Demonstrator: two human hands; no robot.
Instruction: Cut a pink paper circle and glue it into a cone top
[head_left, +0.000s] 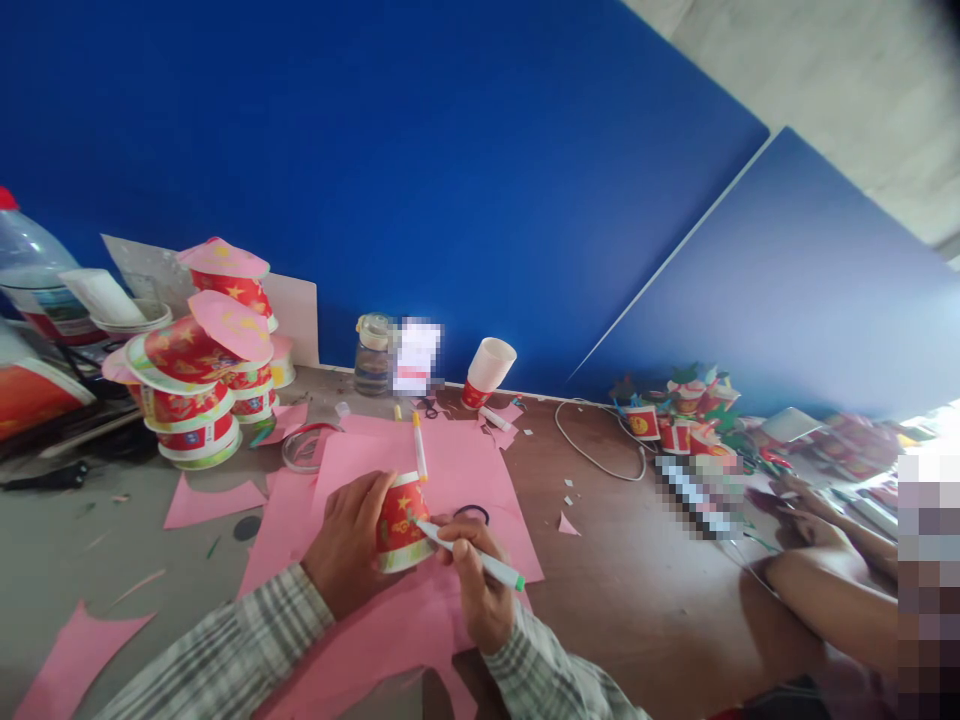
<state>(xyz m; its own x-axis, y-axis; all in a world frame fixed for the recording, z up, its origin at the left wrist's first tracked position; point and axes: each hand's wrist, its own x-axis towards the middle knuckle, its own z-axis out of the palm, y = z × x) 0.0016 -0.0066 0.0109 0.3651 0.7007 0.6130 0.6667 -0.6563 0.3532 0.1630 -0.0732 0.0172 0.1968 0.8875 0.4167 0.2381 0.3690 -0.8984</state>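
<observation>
My left hand (352, 535) is closed around the left side of a red paper cup (403, 525) that stands upside down, printed with gold stars and a pale rim at the bottom. In my right hand (480, 580) is a white marker (480, 563) with a green end, its tip against the cup's right side. Pink paper sheets (472, 480) lie beneath both hands. Behind the cup rests a yellow-and-white marker (419, 447). A dark ring-like loop (472, 513) shows just above my right hand.
Decorated red cups with pink brims (195, 390) are stacked at left. A roll of clear tape (301, 447), a glass jar (373, 355), a phone (416, 355) and stacked white cups (490, 368) stand farther back. Another person's hands (814, 520) are at right, near a white cable (600, 470).
</observation>
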